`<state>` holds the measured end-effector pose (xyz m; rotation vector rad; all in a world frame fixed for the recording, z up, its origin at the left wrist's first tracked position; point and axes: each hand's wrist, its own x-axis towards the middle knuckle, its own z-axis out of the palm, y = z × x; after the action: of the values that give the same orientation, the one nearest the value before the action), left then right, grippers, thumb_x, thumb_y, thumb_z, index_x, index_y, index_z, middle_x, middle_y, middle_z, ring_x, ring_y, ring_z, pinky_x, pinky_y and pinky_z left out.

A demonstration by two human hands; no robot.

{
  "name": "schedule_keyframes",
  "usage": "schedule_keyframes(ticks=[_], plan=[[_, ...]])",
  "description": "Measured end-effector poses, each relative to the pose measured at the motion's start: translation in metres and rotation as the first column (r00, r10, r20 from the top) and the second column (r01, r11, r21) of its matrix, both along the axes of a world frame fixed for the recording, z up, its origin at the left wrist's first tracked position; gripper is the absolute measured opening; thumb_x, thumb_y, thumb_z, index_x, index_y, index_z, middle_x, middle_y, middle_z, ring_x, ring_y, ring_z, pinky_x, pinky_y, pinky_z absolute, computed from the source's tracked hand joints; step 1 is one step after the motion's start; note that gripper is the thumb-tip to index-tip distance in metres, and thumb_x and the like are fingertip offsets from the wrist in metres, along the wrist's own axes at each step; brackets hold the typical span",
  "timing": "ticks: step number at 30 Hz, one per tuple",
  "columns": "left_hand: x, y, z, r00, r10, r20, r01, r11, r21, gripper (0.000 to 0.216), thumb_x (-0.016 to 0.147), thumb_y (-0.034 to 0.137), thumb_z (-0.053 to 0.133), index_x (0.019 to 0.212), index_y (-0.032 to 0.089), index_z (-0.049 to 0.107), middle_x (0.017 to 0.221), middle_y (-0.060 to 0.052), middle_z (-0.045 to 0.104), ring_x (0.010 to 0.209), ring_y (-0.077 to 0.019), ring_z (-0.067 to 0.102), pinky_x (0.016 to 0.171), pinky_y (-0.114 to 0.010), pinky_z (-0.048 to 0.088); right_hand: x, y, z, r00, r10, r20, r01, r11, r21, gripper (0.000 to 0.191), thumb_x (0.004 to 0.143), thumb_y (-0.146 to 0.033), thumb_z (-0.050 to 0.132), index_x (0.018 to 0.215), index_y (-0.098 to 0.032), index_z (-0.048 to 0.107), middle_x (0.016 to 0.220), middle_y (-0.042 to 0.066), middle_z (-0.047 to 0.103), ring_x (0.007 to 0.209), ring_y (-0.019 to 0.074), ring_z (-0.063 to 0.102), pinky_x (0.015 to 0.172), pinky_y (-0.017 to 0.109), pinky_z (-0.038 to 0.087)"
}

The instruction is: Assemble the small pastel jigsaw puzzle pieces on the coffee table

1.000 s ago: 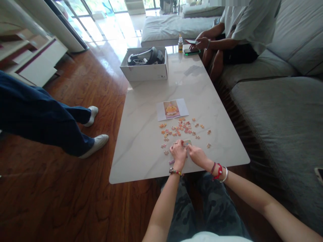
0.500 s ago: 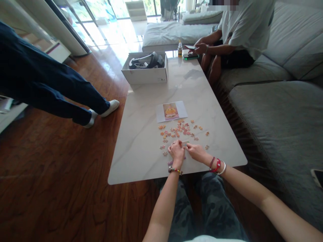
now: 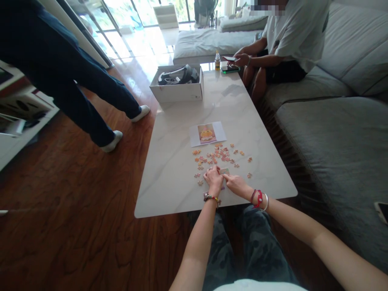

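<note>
My left hand (image 3: 214, 178) rests on the table with its fingers curled at the left side of a small joined section of jigsaw puzzle (image 3: 224, 171). From the right, my right hand (image 3: 237, 184) has its fingers drawn in, its fingertips gripping the section's lower edge. A bit of purple puzzle (image 3: 223, 188) shows between my hands, mostly hidden by the left one. Loose jigsaw pieces (image 3: 222, 154), pink and orange, lie scattered just beyond my hands. Behind them is a sheet of paper (image 3: 193, 136) with a printed picture of a yellow figure.
On the marble-patterned table (image 3: 169, 161), a white box (image 3: 177, 93) holding a dark headset stands far left. A bottle (image 3: 217, 61) and a phone (image 3: 230, 69) are at the far end. One person (image 3: 297, 36) sits on the sofa; another's legs (image 3: 100, 93) stand left.
My right hand's fingers have shifted slightly along the joined section, more of which now shows. The standing person's legs have shifted, and the view has turned a little left.
</note>
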<state>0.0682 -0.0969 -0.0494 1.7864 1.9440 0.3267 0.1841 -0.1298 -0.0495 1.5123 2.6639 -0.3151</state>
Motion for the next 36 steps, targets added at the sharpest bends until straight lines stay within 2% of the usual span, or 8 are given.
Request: schedule_keyframes(ticks=[6,10,14,20,23,27,30,36], plan=[[-0.01,-0.001,0.004,0.995,-0.095,0.01,0.095,0.995,-0.041,0.023,0.066,0.031,0.061,0.088,0.024,0.054,0.09,-0.001,0.06,0.095,-0.0184,0.048,0.082,-0.032,0.03,0.018,-0.017,0.0,0.991,-0.105,-0.082,0.11,0.993,0.05,0.041,0.081,-0.009,0.037,0.121,-0.017,0.042,0.111,0.012,0.051,0.086,0.0158,0.055,0.066,0.023,0.046],[-0.014,-0.002,0.005,0.988,-0.156,0.008,0.157,0.986,-0.054,0.025,0.067,0.031,0.062,0.09,0.025,0.054,0.093,-0.001,0.06,0.096,-0.018,0.048,0.084,-0.032,0.029,0.013,-0.018,-0.004,0.995,-0.083,-0.063,0.088,0.992,0.09,0.039,0.081,-0.008,0.037,0.118,-0.016,0.045,0.11,0.013,0.052,0.089,0.0172,0.054,0.07,0.027,0.047],[-0.011,-0.002,0.006,0.991,-0.135,-0.021,0.135,0.99,-0.037,0.028,0.066,0.031,0.063,0.091,0.025,0.054,0.092,-0.001,0.06,0.096,-0.0184,0.048,0.084,-0.032,0.03,0.003,-0.017,-0.005,0.995,-0.093,-0.033,0.095,0.994,0.054,0.032,0.081,-0.007,0.035,0.109,-0.01,0.05,0.103,0.016,0.054,0.085,0.0184,0.054,0.066,0.027,0.047],[-0.006,-0.003,0.008,0.987,-0.144,-0.065,0.143,0.989,-0.021,0.028,0.067,0.028,0.062,0.093,0.025,0.053,0.093,-0.002,0.059,0.097,-0.0179,0.048,0.087,-0.032,0.029,0.008,-0.018,-0.004,0.984,-0.161,-0.074,0.164,0.986,0.029,0.04,0.08,-0.007,0.035,0.118,-0.013,0.044,0.116,0.014,0.047,0.092,0.0184,0.052,0.072,0.028,0.047],[-0.006,-0.006,0.009,0.978,-0.181,-0.104,0.183,0.983,0.008,0.025,0.069,0.028,0.061,0.092,0.023,0.054,0.095,-0.003,0.059,0.097,-0.0184,0.049,0.088,-0.034,0.029,0.013,-0.012,-0.003,0.976,-0.185,-0.113,0.184,0.983,-0.02,0.039,0.079,-0.007,0.036,0.115,-0.016,0.048,0.114,0.012,0.049,0.088,0.0161,0.055,0.072,0.026,0.046],[-0.013,-0.014,0.004,0.964,-0.246,-0.103,0.257,0.961,0.106,0.019,0.078,0.023,0.049,0.096,0.023,0.054,0.1,-0.005,0.058,0.098,-0.0176,0.051,0.089,-0.035,0.03,0.023,-0.005,-0.005,0.925,-0.308,-0.224,0.31,0.95,-0.029,0.036,0.081,-0.011,0.037,0.113,-0.016,0.05,0.111,0.01,0.051,0.087,0.0136,0.055,0.076,0.023,0.044],[-0.023,-0.02,-0.004,0.947,-0.315,-0.062,0.321,0.931,0.173,0.025,0.079,0.016,0.046,0.102,0.023,0.053,0.107,-0.007,0.056,0.105,-0.0166,0.049,0.089,-0.032,0.032,0.028,-0.009,-0.01,0.939,-0.297,-0.174,0.306,0.952,0.027,0.039,0.079,-0.011,0.039,0.116,-0.015,0.049,0.113,0.011,0.05,0.097,0.0182,0.051,0.079,0.026,0.044],[-0.033,-0.022,-0.013,0.919,-0.394,-0.032,0.392,0.898,0.2,0.042,0.069,0.015,0.06,0.108,0.022,0.05,0.112,-0.008,0.055,0.108,-0.0184,0.048,0.093,-0.035,0.033,0.019,-0.019,-0.014,0.959,-0.275,-0.071,0.279,0.958,0.063,0.042,0.079,-0.011,0.039,0.12,-0.015,0.045,0.116,0.013,0.049,0.099,0.021,0.049,0.078,0.028,0.044]])
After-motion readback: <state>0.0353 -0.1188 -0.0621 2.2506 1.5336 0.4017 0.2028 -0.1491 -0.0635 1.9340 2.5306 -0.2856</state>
